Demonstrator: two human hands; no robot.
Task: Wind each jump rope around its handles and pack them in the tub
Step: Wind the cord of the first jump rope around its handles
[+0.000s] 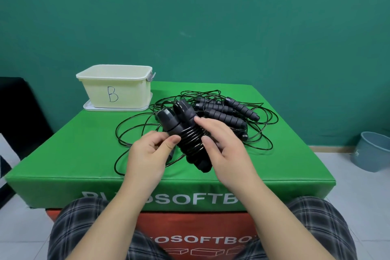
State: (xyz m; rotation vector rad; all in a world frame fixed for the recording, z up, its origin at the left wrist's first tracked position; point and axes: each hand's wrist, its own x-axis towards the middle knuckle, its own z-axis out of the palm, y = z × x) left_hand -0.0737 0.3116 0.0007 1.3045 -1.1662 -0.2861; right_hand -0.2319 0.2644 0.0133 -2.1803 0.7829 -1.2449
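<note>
**Jump rope handles held over the green counter, cord partly wound**

Jump rope handles [185, 131], two black ones side by side, sit tilted between both hands just above the near middle of the green counter [285, 167]. Several turns of thin black cord [193, 139] wrap the pair around its middle, and the handle caps point up and away toward the tub. The left hand [147, 154] pinches the near-left side of the pair, thumb and curled fingers closed against it. The right hand [223, 143] has its grip clamped on the right side, thumb lying on the wound turns and fingers curled round the far side.

Just behind the held pair lies a pile of other jump ropes [228, 112], their ribbed black handles bunched together and their loose cords [135, 124] spreading in wide loops over the counter to the left, right and front of the hands.

Left of and behind the held pair, at the counter's far-left corner, stands the cream tub [115, 88], marked with a letter B and resting on a white lid or tray [92, 108]. What it holds cannot be seen.

Well to the right of the held pair, down on the tiled floor, stands a grey-blue bucket [371, 150]. Plaid shorts [84, 228] show below the hands.
</note>
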